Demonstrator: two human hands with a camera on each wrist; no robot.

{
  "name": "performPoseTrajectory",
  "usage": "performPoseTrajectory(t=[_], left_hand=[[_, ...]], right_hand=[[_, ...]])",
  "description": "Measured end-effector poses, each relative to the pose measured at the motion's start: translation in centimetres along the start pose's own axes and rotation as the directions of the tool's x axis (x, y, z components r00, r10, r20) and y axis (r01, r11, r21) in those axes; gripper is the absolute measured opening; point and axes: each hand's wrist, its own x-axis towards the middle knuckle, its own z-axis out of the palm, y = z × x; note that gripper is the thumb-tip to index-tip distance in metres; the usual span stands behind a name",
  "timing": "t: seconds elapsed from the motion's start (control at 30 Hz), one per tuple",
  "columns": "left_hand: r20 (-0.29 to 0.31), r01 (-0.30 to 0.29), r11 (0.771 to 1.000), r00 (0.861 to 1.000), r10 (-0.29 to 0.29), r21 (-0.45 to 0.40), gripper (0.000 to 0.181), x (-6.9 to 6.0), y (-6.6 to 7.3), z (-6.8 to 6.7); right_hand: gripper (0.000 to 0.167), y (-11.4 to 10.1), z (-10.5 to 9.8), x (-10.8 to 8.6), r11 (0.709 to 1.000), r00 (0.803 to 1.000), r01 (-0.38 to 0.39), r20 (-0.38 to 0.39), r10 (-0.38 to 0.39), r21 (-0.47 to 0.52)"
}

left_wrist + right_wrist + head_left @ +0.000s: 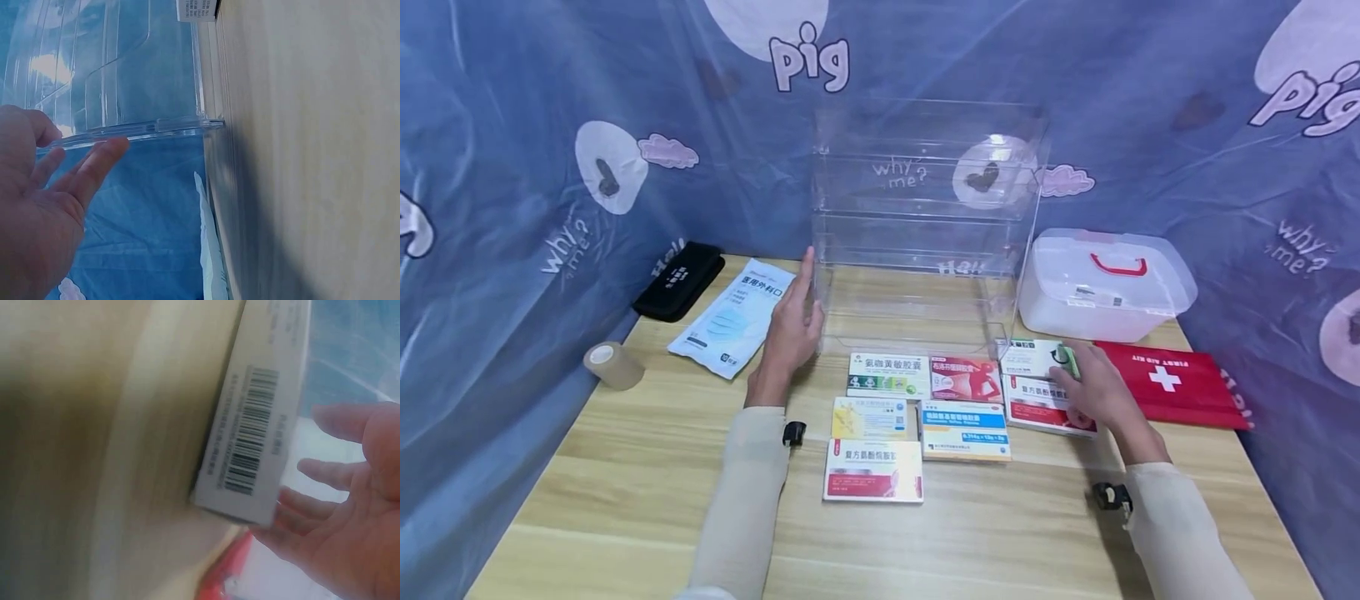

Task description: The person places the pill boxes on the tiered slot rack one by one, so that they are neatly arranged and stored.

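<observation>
Seven medicine boxes (889, 377) before one clear rack (928, 218), two hands near

Head view: the seven boxes lie flat on one wooden table (647, 500). Five form the left group: one white-and-green, one red (966, 379), one yellow (868, 418), one blue-and-white (964, 431) and, nearest the person, one white-and-red (873, 472). Two more make a pair on the right: a white-and-green one (1028, 358) above a second white-and-red one (1037, 404). The left hand (792, 323) is at the rack's left side, index finger straight, gripping nothing else. The right hand (1093, 385) reaches over the right-hand pair; this angle does not show clearly whether it touches either box. On the left are one mask packet (732, 318), one black case (679, 281) and one tape roll (614, 365). On the right are one lidded white container (1105, 283) with one red handle (1118, 265), and one red first-aid pouch (1172, 383).

Left wrist view: the left hand's extended fingers rest along one edge of the rack, not clenched. One box end shows at the top, one packet edge below.

Right wrist view: one box side with one barcode (250, 431) appears, blurred; which box cannot be told. The right hand is loosely spread beside it, some fingertips hidden behind it, thumb apart and grasping nothing visible.
</observation>
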Motion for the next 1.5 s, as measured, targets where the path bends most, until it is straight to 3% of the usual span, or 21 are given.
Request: performPoseTrajectory(t=[0.3,0.6,0.93,1.07,1.27,1.5], left_hand=[[-0.001,-0.007,1.0,1.0,0.007,0.01,0.083,-0.3,0.1,-0.2],[-0.001,-0.001,1.0,1.0,0.001,-0.003,0.085,-0.3,0.1,0.1],[0.004,0.021,1.0,1.0,-0.021,-0.006,0.084,-0.3,0.3,0.2],[-0.004,0.018,1.0,1.0,-0.018,-0.006,0.085,-0.3,0.3,0.1],[-0.01,-0.007,1.0,1.0,0.007,-0.013,0.085,-0.3,0.2,0.3],[-0.018,-0.016,1.0,1.0,0.015,-0.006,0.084,-0.3,0.0,0.3]], right_hand=[[0.088,0.0,0.0,1.5,0.994,0.994,-0.097,0.058,0.095,0.043],[0.076,1.2,0.3,2.7,0.993,0.999,-0.036,0.022,0.034,0.113],[0.085,1.9,-0.7,2.4,0.984,0.995,-0.047,0.094,0.031,0.174],[0.085,2.1,-0.8,2.4,0.986,0.995,-0.057,0.086,0.044,0.157],[0.085,2.5,-0.7,2.3,0.988,0.991,-0.129,0.051,0.125,0.087],[0.089,2.4,-0.4,2.2,0.981,0.986,-0.16,0.056,0.154,0.112]])
